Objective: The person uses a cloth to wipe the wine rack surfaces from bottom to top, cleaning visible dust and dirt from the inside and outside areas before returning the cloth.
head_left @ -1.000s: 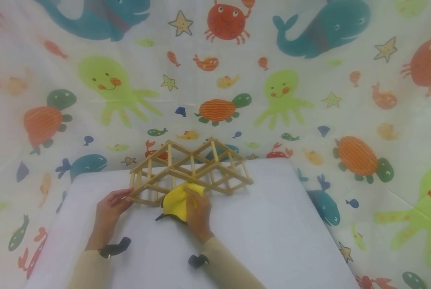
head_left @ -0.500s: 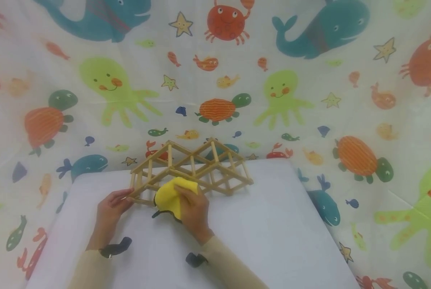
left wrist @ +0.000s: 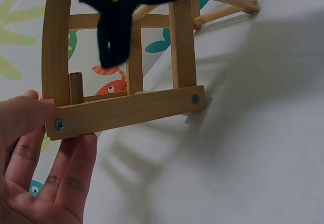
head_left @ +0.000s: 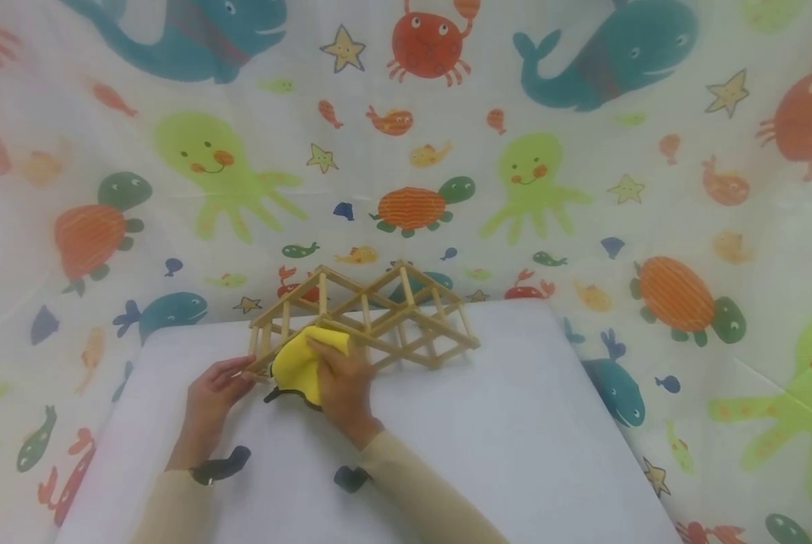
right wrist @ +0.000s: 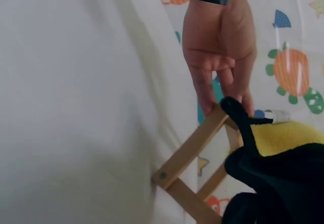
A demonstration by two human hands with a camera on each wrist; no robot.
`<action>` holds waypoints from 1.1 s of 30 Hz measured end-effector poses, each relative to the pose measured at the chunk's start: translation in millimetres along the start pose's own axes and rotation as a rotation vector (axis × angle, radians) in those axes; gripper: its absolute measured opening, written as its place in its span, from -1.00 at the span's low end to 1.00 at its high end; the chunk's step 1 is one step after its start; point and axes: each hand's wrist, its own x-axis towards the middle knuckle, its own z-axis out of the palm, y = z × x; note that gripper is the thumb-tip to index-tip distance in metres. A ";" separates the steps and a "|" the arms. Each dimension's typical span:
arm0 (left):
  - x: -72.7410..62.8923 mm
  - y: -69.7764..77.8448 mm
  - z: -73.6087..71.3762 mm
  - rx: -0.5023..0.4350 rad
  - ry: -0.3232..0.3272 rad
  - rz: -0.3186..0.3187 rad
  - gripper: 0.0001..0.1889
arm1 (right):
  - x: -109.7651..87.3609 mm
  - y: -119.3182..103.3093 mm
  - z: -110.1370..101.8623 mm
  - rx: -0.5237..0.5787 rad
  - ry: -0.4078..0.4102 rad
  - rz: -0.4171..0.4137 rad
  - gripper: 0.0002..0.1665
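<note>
A wooden lattice rack (head_left: 406,287) stands zigzag-fashion near the back of the white table. My left hand (head_left: 211,393) pinches its left end; in the left wrist view, thumb and fingers grip the corner of a bottom wooden bar (left wrist: 126,112) with screw heads. My right hand (head_left: 344,381) holds a yellow cloth (head_left: 300,370) with black edging and a loop against the front bars, just right of the left hand. The right wrist view shows the cloth's black edging (right wrist: 245,133) beside my left hand (right wrist: 220,47); my right hand is out of sight there.
The white table (head_left: 514,423) extends in front of the rack and to its right. Behind and around it hangs a white curtain (head_left: 487,174) printed with sea animals, close to the rack's back. Black straps (head_left: 218,467) sit on the wrists.
My right hand has moved left along the front of the rack with the yellow cloth, closer to my left hand. The left hand keeps its hold and the rack stays put.
</note>
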 end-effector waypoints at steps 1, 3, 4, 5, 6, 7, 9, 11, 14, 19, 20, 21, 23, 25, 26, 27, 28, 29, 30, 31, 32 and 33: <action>0.3 -0.2 -0.4 -0.008 -0.001 0.000 -0.38 | -2.2 0.0 2.9 0.014 -0.028 0.021 -0.55; 0.5 -0.4 -0.6 -0.014 0.003 -0.006 -0.39 | -6.5 0.4 7.4 0.021 -0.082 0.048 -0.54; 1.1 -0.4 -0.5 -0.018 0.003 -0.005 -0.40 | -8.0 0.6 8.2 0.028 -0.101 0.058 -0.54; 1.8 -1.6 -0.8 -0.013 0.002 -0.002 -0.39 | -9.0 0.7 8.2 0.031 -0.109 0.069 -0.55; 3.7 -4.9 -0.6 -0.017 0.000 0.003 -0.39 | -9.4 1.1 7.6 0.022 -0.108 0.072 -0.55; 3.3 -3.8 -0.2 -0.015 -0.002 0.006 -0.39 | -8.6 0.9 6.0 0.010 -0.089 0.064 -0.55; 2.4 -1.7 -0.1 -0.004 -0.002 0.021 -0.39 | -5.2 0.9 3.7 0.006 -0.021 0.035 -0.54; 1.6 0.1 -0.4 0.020 -0.003 0.039 -0.38 | -0.8 -0.3 2.6 0.011 0.032 0.011 -0.53; 0.7 1.1 -1.1 0.045 0.007 0.054 -0.38 | 3.4 -3.2 5.5 0.014 0.018 -0.005 -0.52; 1.1 -0.1 -0.4 0.006 0.004 0.037 -0.39 | 0.8 -7.4 13.4 -0.015 -0.152 0.071 -0.58; 1.5 -0.2 0.1 -0.011 -0.001 0.033 -0.39 | -0.3 -7.3 14.1 -0.025 -0.176 0.089 -0.60; 2.0 -0.2 0.6 -0.021 -0.003 0.031 -0.39 | -1.3 -7.4 14.1 -0.036 -0.192 0.102 -0.62; 2.6 0.7 1.4 -0.062 -0.006 0.025 -0.39 | -2.0 -7.4 12.5 -0.047 -0.198 0.105 -0.65; 2.8 1.3 1.2 -0.071 -0.003 0.021 -0.38 | -2.1 -8.1 9.6 -0.056 -0.188 0.067 -0.67; 2.9 1.6 0.9 -0.084 0.000 0.015 -0.38 | -1.7 -8.8 8.2 -0.047 -0.184 0.044 -0.67; 2.9 1.5 0.5 -0.093 0.005 0.010 -0.38 | -1.1 -9.7 6.6 -0.040 -0.179 0.012 -0.65; 2.7 1.6 0.1 -0.096 0.006 0.004 -0.37 | -0.5 -10.7 5.6 -0.032 -0.176 -0.018 -0.64; 2.4 1.6 -0.3 -0.093 0.007 -0.004 -0.37 | 0.0 -11.7 5.0 -0.028 -0.181 -0.043 -0.62; 1.8 1.7 -0.5 -0.080 0.004 -0.009 -0.36 | 0.1 -12.4 5.1 -0.029 -0.186 -0.065 -0.61; 1.3 1.9 -0.2 -0.083 0.003 -0.017 -0.36 | 0.1 -12.8 5.6 -0.034 -0.194 -0.078 -0.59; 1.1 1.5 -0.2 -0.084 0.001 -0.022 -0.36 | -0.2 -13.0 6.4 -0.041 -0.204 -0.085 -0.57; 0.7 1.7 0.1 -0.077 0.000 -0.027 -0.36 | -0.9 -12.8 7.4 -0.058 -0.214 -0.090 -0.56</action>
